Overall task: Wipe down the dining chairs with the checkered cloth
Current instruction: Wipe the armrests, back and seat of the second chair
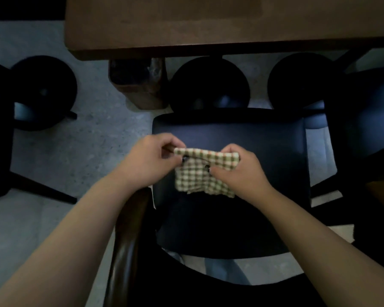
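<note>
A person is looking straight down at a dark dining chair (pixel 231 191) with a navy padded seat, pulled a little out from a brown wooden surface (pixel 186 25) at the top of the view. Both bare forearms are reaching forward over the seat. The checkered cloth (pixel 205 171), cream with green and reddish lines, is being held between the two hands just above the seat's front half, its upper edge stretched level and its lower part hanging loose and rumpled. Whether the hanging edge is touching the seat cannot be told.

The left hand (pixel 152 159) is pinching the cloth's upper left corner, its fingers (pixel 175 142) curled around the fabric. The right hand (pixel 237 171) is gripping the upper right edge the same way, with thumb and curled fingers closed on the cloth.

Judging by this, the person is folding or straightening the cloth and is not wiping at this moment. The seat is showing no streaks or damp marks that would tell whether it is already cleaned, so the wiping appears to be at an early or in-between stage. Other dark chairs (pixel 368 111) are standing to the right and at the far left, likely awaiting their turn.

No brands, labels or readable writing are appearing anywhere in the dim scene.
</note>
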